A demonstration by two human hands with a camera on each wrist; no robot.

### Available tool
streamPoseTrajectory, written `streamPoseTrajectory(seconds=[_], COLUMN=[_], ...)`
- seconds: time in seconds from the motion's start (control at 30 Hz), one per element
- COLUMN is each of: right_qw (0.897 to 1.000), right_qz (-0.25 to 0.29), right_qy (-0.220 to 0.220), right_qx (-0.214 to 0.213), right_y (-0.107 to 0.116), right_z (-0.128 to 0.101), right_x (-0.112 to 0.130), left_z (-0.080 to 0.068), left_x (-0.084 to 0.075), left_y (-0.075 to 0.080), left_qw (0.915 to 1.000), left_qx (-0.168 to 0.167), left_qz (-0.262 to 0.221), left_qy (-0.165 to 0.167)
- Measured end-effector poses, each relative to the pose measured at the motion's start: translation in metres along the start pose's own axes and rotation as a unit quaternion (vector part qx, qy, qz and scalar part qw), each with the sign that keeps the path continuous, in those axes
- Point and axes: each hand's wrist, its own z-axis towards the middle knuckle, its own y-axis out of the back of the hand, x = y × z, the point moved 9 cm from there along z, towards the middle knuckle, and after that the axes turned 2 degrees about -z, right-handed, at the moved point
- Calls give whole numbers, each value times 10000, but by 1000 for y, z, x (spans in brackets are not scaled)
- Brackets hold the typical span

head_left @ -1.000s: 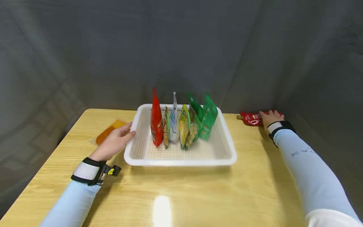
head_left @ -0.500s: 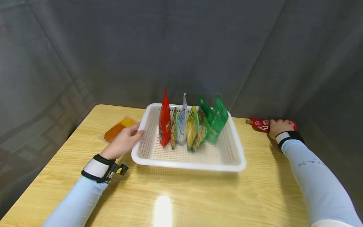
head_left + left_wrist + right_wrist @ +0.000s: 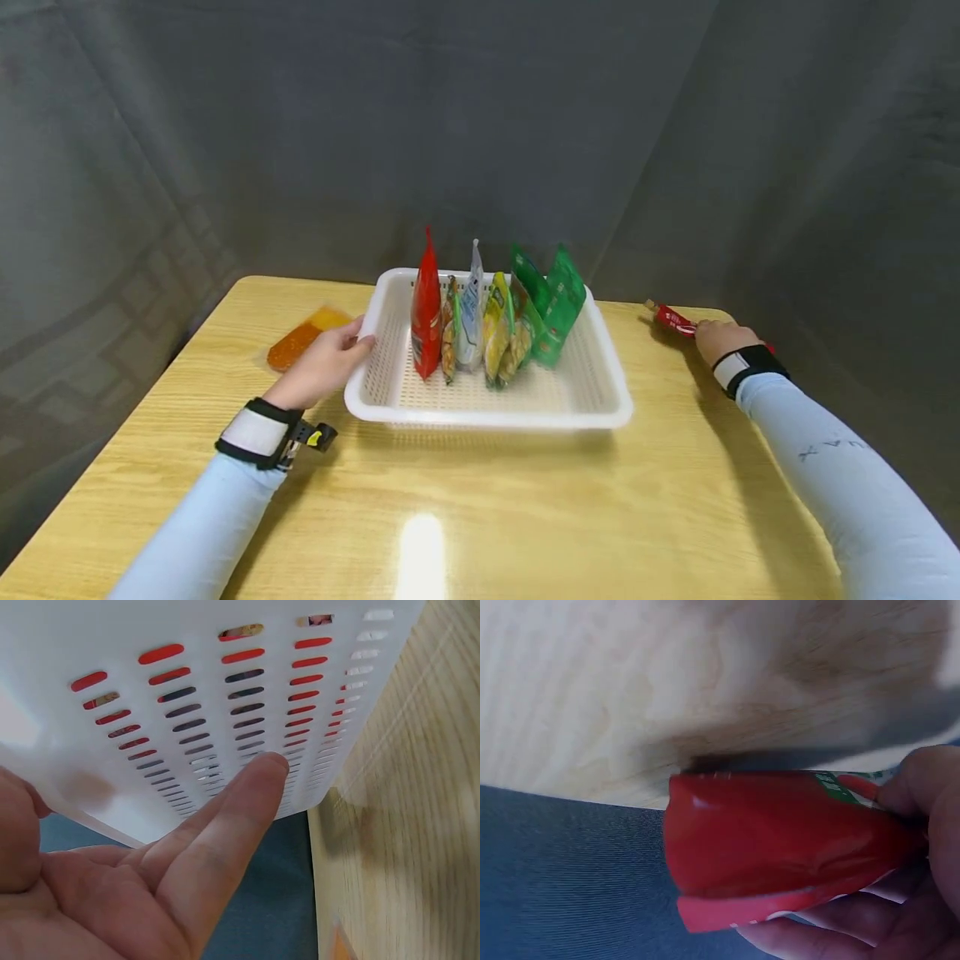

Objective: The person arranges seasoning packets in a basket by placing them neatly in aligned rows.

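My right hand (image 3: 722, 342) grips a red pouch (image 3: 674, 320) near the table's far right edge. In the right wrist view, thumb and fingers squeeze one part of the red pouch (image 3: 765, 832), and its folded wide end points away from the hand. A shadow lies under it on the table. My left hand (image 3: 324, 365) is at the left end of a white plastic basket (image 3: 487, 419), thumb by the rim. Straight fingers (image 3: 225, 840) lie against the basket's slotted outer wall (image 3: 300, 787) in the left wrist view.
Several packets stand in the basket: a red bag (image 3: 427, 312), a clear white one (image 3: 470, 317), yellow packets (image 3: 496, 325) and green bags (image 3: 564, 304). An orange packet (image 3: 296, 343) lies flat beside my left hand. A grey curtain (image 3: 480, 133) hangs behind the table.
My right hand has closed on the red pouch and raised it from lying flat, turning it more edge-on. The left hand stays at the basket while the head view shifts slightly.
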Motion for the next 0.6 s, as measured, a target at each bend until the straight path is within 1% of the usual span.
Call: streamPoseTrajectory(seconds=[0.07, 0.13, 0.17, 0.23, 0.27, 0.33, 0.4, 0.47, 0.53, 0.57, 0.6], right_qw=[9997, 9974, 9949, 9866, 9794, 9620, 9367, 9084, 8821, 8715, 8654], right_qz=[190, 673, 966, 1585, 1972, 2691, 3465, 4143, 4674, 4866, 4972], right_qy=[18, -138, -231, -371, -421, -453, -484, -534, -507, -481, -437], right_qx=[-135, -211, -179, -122, -95, -66, -111, -164, -295, -367, -441], right_y=[8, 18, 23, 33, 39, 51, 63, 78, 94, 103, 112], right_z=[-8, -17, -22, -33, -39, -54, -71, -88, -105, -113, -121], right_x=[1, -2, -4, -6, -6, -3, 0, 5, 11, 15, 18], left_z=[-1, -2, -3, -4, -4, -5, -6, -7, -9, -10, -11], left_x=[-1, -3, -3, -5, -6, -7, -9, -12, -16, -19, -23], left_y=[0, 1, 1, 2, 2, 3, 3, 4, 5, 5, 6], left_qw=[10000, 10000, 10000, 9999, 9999, 9997, 9994, 9986, 9968, 9956, 9945], left_qx=[17, 20, 15, 16, 21, 37, 74, 95, 104, 104, 103], left_qz=[1, 23, 50, 110, 145, 219, 341, 525, 790, 928, 1045], left_qy=[11, 34, 37, 1, -14, -45, -59, -38, -5, 16, 59])
